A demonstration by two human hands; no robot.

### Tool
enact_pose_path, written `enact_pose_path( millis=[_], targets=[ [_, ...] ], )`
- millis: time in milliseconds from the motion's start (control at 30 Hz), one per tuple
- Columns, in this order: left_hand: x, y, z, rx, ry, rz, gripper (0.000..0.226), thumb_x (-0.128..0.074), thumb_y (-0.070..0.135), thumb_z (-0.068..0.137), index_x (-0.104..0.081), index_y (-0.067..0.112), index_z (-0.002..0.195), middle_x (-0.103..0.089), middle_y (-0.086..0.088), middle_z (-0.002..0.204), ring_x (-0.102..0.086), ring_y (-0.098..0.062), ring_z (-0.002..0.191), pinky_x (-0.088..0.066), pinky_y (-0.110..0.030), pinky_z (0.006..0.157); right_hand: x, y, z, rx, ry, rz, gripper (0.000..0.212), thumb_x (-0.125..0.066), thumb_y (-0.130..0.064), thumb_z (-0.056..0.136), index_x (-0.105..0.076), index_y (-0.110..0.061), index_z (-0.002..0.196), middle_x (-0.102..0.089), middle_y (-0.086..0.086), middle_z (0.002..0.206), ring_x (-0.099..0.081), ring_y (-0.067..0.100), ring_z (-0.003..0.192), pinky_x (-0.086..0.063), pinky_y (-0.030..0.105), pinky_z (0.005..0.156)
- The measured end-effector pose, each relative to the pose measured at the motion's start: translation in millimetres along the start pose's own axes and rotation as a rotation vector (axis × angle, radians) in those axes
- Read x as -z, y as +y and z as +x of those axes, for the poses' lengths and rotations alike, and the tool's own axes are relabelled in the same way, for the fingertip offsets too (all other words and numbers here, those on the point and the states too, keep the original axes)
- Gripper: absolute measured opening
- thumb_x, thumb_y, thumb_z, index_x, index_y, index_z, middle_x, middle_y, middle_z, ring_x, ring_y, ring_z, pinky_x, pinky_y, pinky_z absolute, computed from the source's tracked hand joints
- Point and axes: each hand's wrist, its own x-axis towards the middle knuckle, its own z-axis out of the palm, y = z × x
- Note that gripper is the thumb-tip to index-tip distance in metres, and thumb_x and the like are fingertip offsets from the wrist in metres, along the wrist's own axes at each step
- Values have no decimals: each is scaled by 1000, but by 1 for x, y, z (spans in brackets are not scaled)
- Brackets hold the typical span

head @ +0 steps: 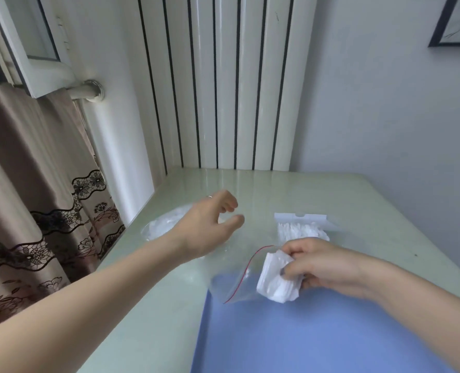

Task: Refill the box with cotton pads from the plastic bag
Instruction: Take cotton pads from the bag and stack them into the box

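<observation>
The right hand (pixel 323 265) grips a stack of cotton pads (pixel 276 278) beside the plastic bag (pixel 234 273). The left hand (pixel 207 227) hovers, fingers loosely spread and empty

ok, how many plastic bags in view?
3. An open red-zip bag lies in front of the right hand, a cotton swab pack lies behind that hand, and a crumpled clear bag lies under the left hand, partly hidden.

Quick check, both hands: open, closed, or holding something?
Left hand: open, fingers loosely curled, holding nothing, above the table.
Right hand: closed, gripping a stack of cotton pads at the plastic bag.
</observation>
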Motion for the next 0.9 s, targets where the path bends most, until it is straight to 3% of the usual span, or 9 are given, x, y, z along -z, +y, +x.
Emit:
enact_pose_path(
  millis=[100,233,300,367,467,600,700,833,900],
  targets=[
    [-15,34,-9,-73,-119,29,38,-65,51,86,-52,26,112,-59,11,113,-55,-6,108,-47,-29,95,25,3,-11,-6,120,135,15,-58,3,89,-67,-5,97,-73,9,92,-71,21,88,-58,39,89],
    [-45,68,-14,-107,-266,270,67,-66,68,75,-44,22,120,-52,9,112,-52,-13,99,-47,-31,83,31,4,-17,35,152,398,26,-52,2,94,-62,8,118,-72,20,107,-72,27,95,-59,42,87],
    [-57,76,-14,-154,-235,420,63,-65,67,77,-43,20,112,-50,7,100,-48,-16,85,-40,-29,68,28,5,-18,53,131,399,26,-51,0,96,-63,6,118,-73,18,108,-72,27,98,-58,41,88],
    [-63,81,-11,-165,-196,466,54,-63,63,82,-42,18,104,-48,6,93,-45,-18,76,-34,-29,62,25,3,-19,70,126,419,25,-49,-1,96,-66,2,115,-73,17,112,-71,26,102,-55,43,96],
    [-65,81,-6,-183,-198,502,46,-60,57,88,-42,17,102,-49,4,94,-44,-20,76,-32,-31,63,23,3,-17,106,92,439,31,-47,-3,96,-66,1,120,-72,15,115,-67,26,110,-46,49,108],
    [-69,78,-3,-239,-207,492,43,-58,55,89,-46,17,107,-56,1,101,-46,-20,78,-39,-33,64,24,4,-17,127,77,393,29,-49,-5,96,-68,-1,118,-72,15,115,-67,26,113,-45,47,109],
    [-71,79,1,-301,-177,487,47,-64,54,83,-46,18,107,-55,2,99,-54,-21,86,-40,-33,64,27,5,-17,147,101,368,28,-49,-1,94,-67,3,115,-71,20,113,-68,24,105,-48,42,104],
    [-77,88,3,-362,-118,632,49,-68,53,78,-36,21,98,-51,5,96,-51,-19,86,-29,-29,65,27,5,-16,174,125,408,24,-47,5,92,-70,-2,92,-70,8,82,-67,18,77,-55,33,76],
    [-77,91,6,-390,-89,662,44,-65,51,83,-38,21,101,-52,4,95,-48,-20,81,-28,-29,65,29,5,-17,193,100,395,22,-49,5,91,-70,2,97,-72,12,88,-70,21,84,-54,32,77]
  ],
)
